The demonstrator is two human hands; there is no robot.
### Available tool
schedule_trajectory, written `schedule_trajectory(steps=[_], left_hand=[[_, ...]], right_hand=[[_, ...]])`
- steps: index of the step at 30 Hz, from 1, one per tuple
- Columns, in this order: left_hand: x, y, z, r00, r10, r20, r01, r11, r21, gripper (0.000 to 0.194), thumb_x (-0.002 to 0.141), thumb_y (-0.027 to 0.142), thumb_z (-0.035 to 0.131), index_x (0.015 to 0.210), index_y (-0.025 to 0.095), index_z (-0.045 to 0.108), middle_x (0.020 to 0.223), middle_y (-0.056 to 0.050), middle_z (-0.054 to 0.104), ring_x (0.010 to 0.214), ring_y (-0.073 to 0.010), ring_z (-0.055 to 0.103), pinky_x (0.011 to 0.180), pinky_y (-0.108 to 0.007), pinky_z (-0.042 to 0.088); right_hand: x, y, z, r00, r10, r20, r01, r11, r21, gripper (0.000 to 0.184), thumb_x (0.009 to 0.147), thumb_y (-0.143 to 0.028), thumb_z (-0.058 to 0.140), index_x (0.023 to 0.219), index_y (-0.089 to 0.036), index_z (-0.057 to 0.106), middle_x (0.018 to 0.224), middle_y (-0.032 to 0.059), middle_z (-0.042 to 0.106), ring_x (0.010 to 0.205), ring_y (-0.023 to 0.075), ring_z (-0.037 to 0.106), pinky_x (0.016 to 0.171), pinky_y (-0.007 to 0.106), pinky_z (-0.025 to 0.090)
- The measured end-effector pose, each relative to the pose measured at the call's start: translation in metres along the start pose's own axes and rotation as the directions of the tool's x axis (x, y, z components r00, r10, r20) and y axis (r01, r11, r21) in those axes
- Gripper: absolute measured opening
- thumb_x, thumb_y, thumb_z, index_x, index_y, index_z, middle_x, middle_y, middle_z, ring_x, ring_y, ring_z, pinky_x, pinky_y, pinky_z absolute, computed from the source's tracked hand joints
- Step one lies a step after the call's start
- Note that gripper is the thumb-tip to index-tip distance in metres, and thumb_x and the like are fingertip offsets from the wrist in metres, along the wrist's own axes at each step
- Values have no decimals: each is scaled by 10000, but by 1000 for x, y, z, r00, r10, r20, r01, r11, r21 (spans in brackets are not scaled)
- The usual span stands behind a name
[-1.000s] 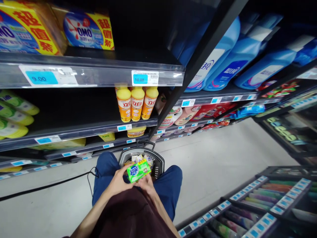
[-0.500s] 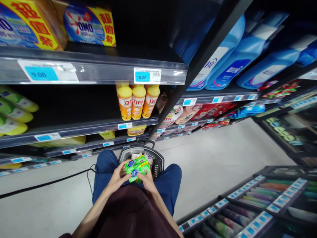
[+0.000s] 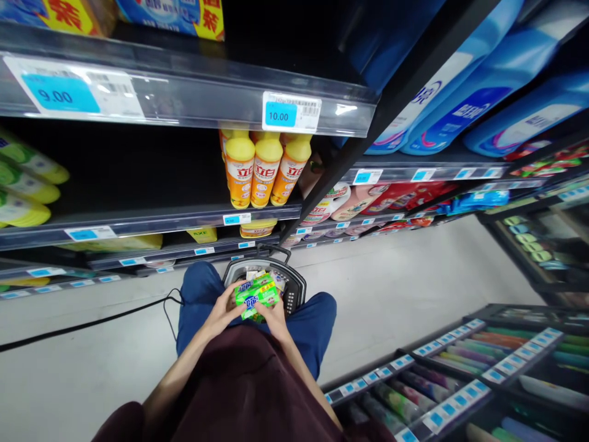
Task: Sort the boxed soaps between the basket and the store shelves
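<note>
Head view. Green pack (image 3: pixel 257 298) held in front of the torso, over the near side of a dark basket (image 3: pixel 302 288); contact with the rim cannot be told. Left hand (image 3: pixel 223 313) grips the pack's left end, right hand (image 3: pixel 275 317) its near right corner, thumbs on the near face, other fingers mostly hidden. Lettering: 超能, dark blue edged white, on two faces, partly thumb-covered; yellow strip near the far right corner, red characters too small to read. One pack or two stacked: cannot tell. Small packets (image 3: pixel 278 282) inside the basket, print illegible.

Upper shelf (image 3: pixel 197 101), front edge: price tag (image 3: pixel 62 95) at left, "9.00"; second tag (image 3: pixel 291 113) near the right end, "10.00", fine print unreadable. Blue-and-yellow box (image 3: pixel 172 17) above, top cut off, red 装 at its right end.

Middle shelf (image 3: pixel 184 226), right end: three yellow bottles (image 3: pixel 264 175) upright, 立白 in red on orange labels. Yellow-green bottles (image 3: pixel 27 190) at the left end, wording unclear.

Lower shelf (image 3: pixel 170 254): yellow item (image 3: pixel 202 235) at the front edge, "AXE".

Beyond the black upright: blue bottles (image 3: pixel 469 104), brand characters blurred; beneath, a white bottle (image 3: pixel 322 212), red 立白.
</note>
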State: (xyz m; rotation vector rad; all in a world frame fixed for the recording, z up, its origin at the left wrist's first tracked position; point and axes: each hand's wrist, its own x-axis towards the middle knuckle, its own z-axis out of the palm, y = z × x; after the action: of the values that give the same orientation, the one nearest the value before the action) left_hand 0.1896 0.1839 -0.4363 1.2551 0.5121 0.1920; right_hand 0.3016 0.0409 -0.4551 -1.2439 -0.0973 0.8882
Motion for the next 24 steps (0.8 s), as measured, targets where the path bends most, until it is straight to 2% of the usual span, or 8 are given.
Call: schedule_trajectory(steps=[4, 8, 12, 15, 19, 24], left_hand=[[0, -4, 3, 1000, -17, 3, 17, 999, 51, 760, 784, 443, 809, 1433, 237, 470, 1445, -122, 589, 1250, -335, 630, 1051, -459, 539], [2, -12, 3, 1000, 2, 9, -3, 996, 92, 734, 825, 456, 770, 1446, 240, 443, 1487, -120, 540, 1269, -321, 613, 1061, -454, 534], [2, -13, 4, 1000, -17, -12, 18, 996, 89, 672, 859, 493, 718, 1431, 243, 471, 1496, -110, 536, 1292, -323, 591, 1088, -448, 508], [3, -12, 5, 998, -34, -51, 39, 995, 95, 641, 874, 536, 679, 1419, 246, 505, 1519, -100, 523, 1329, -336, 558, 1120, -449, 473], [7, -20, 4, 992, -47, -115, 54, 997, 61, 604, 923, 593, 580, 1403, 229, 530, 1512, -106, 535, 1398, -345, 492, 1149, -450, 427], [11, -33, 1, 987, -92, -134, 92, 996, -6, 612, 928, 624, 553, 1375, 206, 548, 1450, -127, 593, 1376, -351, 517, 1117, -459, 444]], right_hand=[[1, 1, 1, 1000, -31, 5, 31, 1000, 2, 601, 673, -321, 903, 1195, -187, 638, 1125, 75, 769, 1013, 248, 739, 951, 391, 580], [2, 5, 1, 1000, -12, -21, 12, 1000, 1, 589, 665, -343, 907, 1165, -180, 642, 1108, 83, 775, 996, 249, 745, 936, 381, 590], [3, 16, -5, 997, 38, -68, -38, 999, -1, 613, 655, -404, 913, 1158, -185, 640, 1077, 83, 780, 925, 241, 759, 833, 350, 627], [5, 27, -11, 991, 59, -119, -53, 997, 57, 639, 727, -547, 834, 1208, -197, 602, 1085, 79, 771, 878, 236, 771, 729, 339, 648], [8, 35, -13, 997, 60, -53, -54, 993, 106, 625, 824, -652, 700, 1203, -169, 581, 969, 77, 777, 749, 225, 777, 658, 343, 655], [8, 34, -9, 996, 73, -45, -67, 991, 119, 623, 813, -660, 708, 1170, -169, 569, 907, 64, 778, 660, 216, 769, 611, 330, 651]])
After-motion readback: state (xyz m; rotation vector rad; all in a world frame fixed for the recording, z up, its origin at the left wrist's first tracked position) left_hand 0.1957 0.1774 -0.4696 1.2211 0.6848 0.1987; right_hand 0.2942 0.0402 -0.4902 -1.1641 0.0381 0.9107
